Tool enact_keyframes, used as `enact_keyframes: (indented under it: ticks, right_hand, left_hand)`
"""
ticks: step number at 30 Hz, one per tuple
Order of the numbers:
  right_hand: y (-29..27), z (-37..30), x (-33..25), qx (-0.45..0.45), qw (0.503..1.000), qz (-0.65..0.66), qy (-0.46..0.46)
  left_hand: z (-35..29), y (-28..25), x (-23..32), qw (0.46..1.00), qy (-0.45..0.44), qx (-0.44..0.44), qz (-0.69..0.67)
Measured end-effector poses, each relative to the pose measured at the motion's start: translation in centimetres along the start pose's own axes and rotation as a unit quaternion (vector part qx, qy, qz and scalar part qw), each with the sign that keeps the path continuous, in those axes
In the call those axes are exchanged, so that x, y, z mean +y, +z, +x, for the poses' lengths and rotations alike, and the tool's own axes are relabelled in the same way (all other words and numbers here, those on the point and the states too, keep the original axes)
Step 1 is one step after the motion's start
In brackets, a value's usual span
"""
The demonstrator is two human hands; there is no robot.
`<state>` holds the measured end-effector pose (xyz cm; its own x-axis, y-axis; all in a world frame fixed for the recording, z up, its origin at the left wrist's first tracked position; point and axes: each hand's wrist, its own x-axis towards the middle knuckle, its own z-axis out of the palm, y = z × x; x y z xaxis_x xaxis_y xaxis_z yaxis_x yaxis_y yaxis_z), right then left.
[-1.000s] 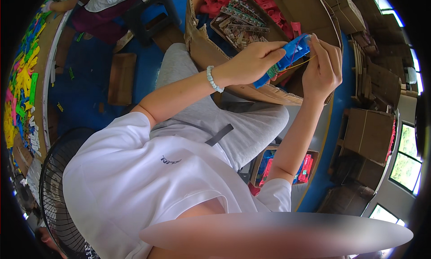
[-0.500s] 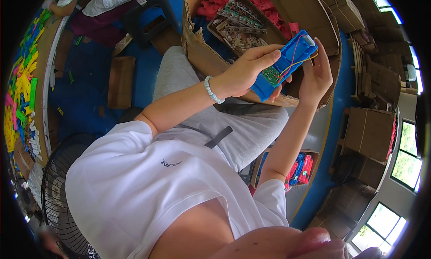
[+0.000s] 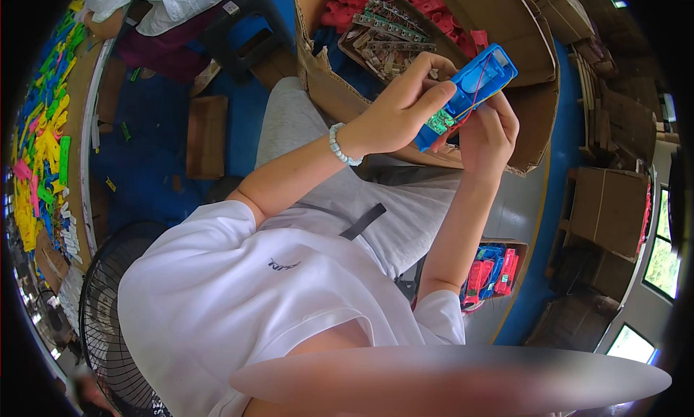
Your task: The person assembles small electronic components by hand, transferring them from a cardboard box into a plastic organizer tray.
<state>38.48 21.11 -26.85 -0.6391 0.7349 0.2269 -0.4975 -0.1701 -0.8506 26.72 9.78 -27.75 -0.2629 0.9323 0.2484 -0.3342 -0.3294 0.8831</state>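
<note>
A blue plastic casing (image 3: 480, 77) lies tilted over the big carton, its hollow side showing. Inside it sits a small green circuit board (image 3: 439, 121), with thin red and yellow wires (image 3: 468, 113) running along the casing. My left hand (image 3: 405, 113), a pale beaded bracelet at its wrist, grips the casing from the left, thumb laid across it by the board. On the other side my right hand (image 3: 489, 138) is closed, its bent fingers against the casing's edge beside the wires. Its fingertips are partly hidden.
An open carton (image 3: 347, 99) ahead holds red plastic parts (image 3: 354, 8) and a smaller box of circuit boards (image 3: 394, 30). By my right arm stands a box of red and blue pieces (image 3: 491, 272). Colourful parts cover the left table (image 3: 90, 77); a black fan (image 3: 108, 316) stands near.
My right hand has come down from the casing's upper corner, its raised fingers now bent at the edge. The casing has shifted slightly in my left hand, and the view has moved a little.
</note>
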Motion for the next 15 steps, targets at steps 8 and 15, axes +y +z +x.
enact_keyframes:
  ticks: [8,15]
  right_hand:
    - [0.0,-1.4,1.3,0.076,0.996,0.030,-0.032]
    - [0.7,0.7,-0.1,0.076,0.993,0.019,-0.093]
  left_hand:
    - [-0.1,-0.4,-3.3,0.986,0.077,0.009,0.147]
    - [1.9,1.6,-3.0,0.995,0.100,0.031,-0.009]
